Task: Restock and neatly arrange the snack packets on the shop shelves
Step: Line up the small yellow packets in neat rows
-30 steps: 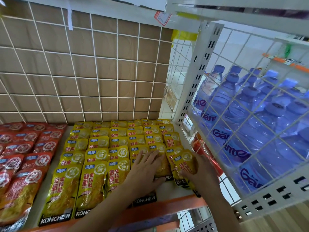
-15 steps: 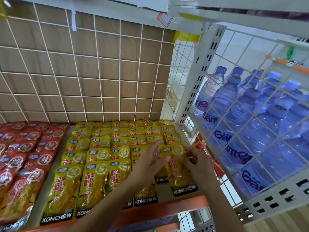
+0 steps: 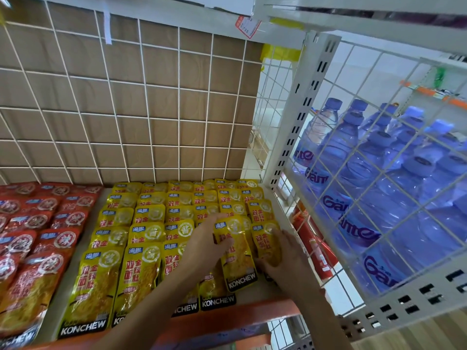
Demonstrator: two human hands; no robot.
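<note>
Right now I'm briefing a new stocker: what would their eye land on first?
Rows of yellow packets cover the shelf, the left hand and right hand resting on the front right ones. Red packets lie left; blue bottles crowd the right.

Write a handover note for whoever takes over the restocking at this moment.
Left hand: on the skewed packet's left edge; pinch unclear.
Right hand: fingers flat on the end packet.
Yellow packets lie in overlapping columns on the shelf, beside red packets.
Done: left columns look neat.
Left: square the skewed packet, which sits tilted and back from the front row.
</note>
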